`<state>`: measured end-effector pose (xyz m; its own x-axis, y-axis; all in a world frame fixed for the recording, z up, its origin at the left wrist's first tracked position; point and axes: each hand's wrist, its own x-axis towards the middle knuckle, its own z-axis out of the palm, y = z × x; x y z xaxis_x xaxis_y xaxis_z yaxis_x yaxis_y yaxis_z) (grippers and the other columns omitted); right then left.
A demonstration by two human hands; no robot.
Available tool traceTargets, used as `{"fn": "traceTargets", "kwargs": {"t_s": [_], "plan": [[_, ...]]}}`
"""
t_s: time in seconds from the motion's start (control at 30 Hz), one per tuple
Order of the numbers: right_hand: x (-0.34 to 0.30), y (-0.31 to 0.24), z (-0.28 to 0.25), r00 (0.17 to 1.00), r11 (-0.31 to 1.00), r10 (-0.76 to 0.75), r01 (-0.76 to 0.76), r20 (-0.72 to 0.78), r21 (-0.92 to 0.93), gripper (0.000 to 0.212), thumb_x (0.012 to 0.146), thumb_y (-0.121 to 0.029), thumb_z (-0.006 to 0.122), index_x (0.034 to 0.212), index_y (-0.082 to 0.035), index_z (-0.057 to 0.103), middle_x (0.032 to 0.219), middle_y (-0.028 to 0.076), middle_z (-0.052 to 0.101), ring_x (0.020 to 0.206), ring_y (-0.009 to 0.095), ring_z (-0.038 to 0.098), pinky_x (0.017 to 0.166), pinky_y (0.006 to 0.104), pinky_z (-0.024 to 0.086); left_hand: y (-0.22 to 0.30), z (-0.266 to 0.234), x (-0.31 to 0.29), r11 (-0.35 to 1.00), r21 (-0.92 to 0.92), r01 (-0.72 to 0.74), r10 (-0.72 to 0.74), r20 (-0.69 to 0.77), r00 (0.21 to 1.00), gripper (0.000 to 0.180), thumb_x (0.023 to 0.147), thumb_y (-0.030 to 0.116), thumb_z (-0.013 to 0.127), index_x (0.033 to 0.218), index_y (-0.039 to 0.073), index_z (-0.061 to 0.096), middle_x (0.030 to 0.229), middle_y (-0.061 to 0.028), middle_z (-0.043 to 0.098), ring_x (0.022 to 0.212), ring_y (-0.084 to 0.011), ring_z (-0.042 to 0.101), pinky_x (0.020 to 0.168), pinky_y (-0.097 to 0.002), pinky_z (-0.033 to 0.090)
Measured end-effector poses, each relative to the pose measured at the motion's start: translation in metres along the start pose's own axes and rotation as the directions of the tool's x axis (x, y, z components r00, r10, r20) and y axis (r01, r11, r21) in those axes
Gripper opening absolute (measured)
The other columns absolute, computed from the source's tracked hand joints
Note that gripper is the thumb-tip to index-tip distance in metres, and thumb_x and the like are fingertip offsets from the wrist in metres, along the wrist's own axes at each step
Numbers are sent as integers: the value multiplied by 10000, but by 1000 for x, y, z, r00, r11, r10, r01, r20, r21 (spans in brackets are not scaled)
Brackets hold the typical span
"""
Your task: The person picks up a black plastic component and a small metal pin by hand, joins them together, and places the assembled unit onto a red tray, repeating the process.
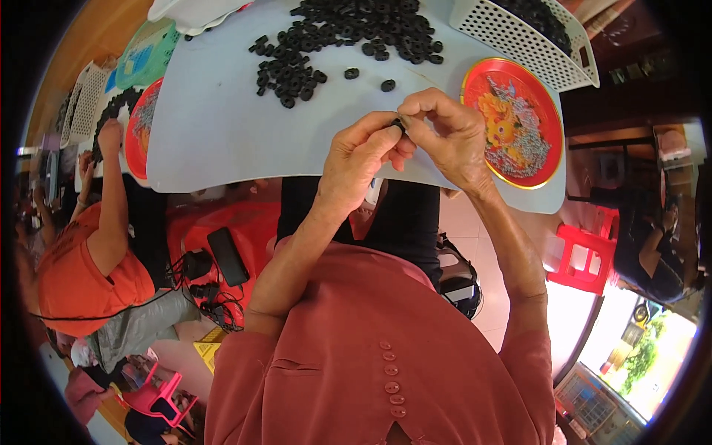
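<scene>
Above the near edge of the table, my left hand (363, 152) pinches a small black rubber-like piece (398, 126) between thumb and fingers. The piece is mostly covered by the fingertips. My right hand (450, 133) meets it from the other side, thumb and forefinger pressed together at the piece. Whatever is between those fingertips is too small to make out. Just to the right of this hand lies a round red tray (547, 95) with a gold rim, holding many tiny silvery pieces. Two loose black pieces, one of them a ring (388, 85), lie beyond my hands.
A heap of black pieces (297, 74) covers the far middle of the pale table (215, 126). A white perforated basket (512, 55) with more black pieces stands far right. At left, a person in orange (96, 267) works beside another red tray (137, 141). A red stool (582, 252) stands right.
</scene>
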<state>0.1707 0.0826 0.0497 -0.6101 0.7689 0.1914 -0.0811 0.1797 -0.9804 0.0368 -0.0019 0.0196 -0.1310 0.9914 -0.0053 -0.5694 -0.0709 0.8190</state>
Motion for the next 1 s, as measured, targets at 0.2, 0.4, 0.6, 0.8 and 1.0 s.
{"fn": "traceTargets", "kwargs": {"t_s": [0.2, 0.4, 0.6, 0.8, 1.0], "plan": [[21, -4, 9, 992, 930, -41, 80, 117, -358, 77, 814, -59, 645, 849, 7, 664, 789, 74, 652, 697, 140, 615, 704, 274, 505, 9, -24, -5, 940, 322, -113, 163, -132, 978, 210, 936, 105, 512, 1056, -43, 601, 830, -84, 643, 691, -112, 554, 644, -248, 474], [79, 8, 36, 947, 793, -250, 320, 202, -518, 91, 781, -33, 632, 862, -3, 660, 801, 108, 653, 669, 196, 636, 626, 306, 511, 21, -49, -20, 890, 446, -99, 238, -267, 934, 232, 933, 129, 529, 1086, -37, 582, 835, -70, 642, 686, -93, 535, 636, -228, 454], [132, 39, 57, 879, 633, -263, 468, 397, -617, 160, 790, -40, 610, 938, -33, 670, 857, 109, 665, 699, 250, 619, 653, 336, 507, 18, -50, -21, 880, 458, -124, 251, -227, 941, 213, 936, 93, 516, 1091, -37, 582, 839, -64, 634, 687, -94, 521, 653, -235, 447], [144, 40, 67, 836, 448, -99, 522, 540, -726, 133, 747, -58, 624, 871, -40, 667, 811, 109, 639, 726, 305, 620, 681, 395, 508, 16, -54, -19, 870, 474, -137, 261, -207, 943, 217, 935, 100, 524, 1095, -39, 569, 821, -61, 625, 681, -84, 504, 618, -219, 440], [145, 37, 65, 794, 320, -99, 596, 600, -736, 130, 714, -29, 614, 839, -32, 650, 793, 111, 635, 754, 316, 628, 696, 412, 509, 14, -50, -16, 860, 492, -137, 262, -195, 945, 212, 932, 96, 529, 1088, -40, 572, 821, -63, 629, 682, -89, 513, 630, -221, 448]]}}
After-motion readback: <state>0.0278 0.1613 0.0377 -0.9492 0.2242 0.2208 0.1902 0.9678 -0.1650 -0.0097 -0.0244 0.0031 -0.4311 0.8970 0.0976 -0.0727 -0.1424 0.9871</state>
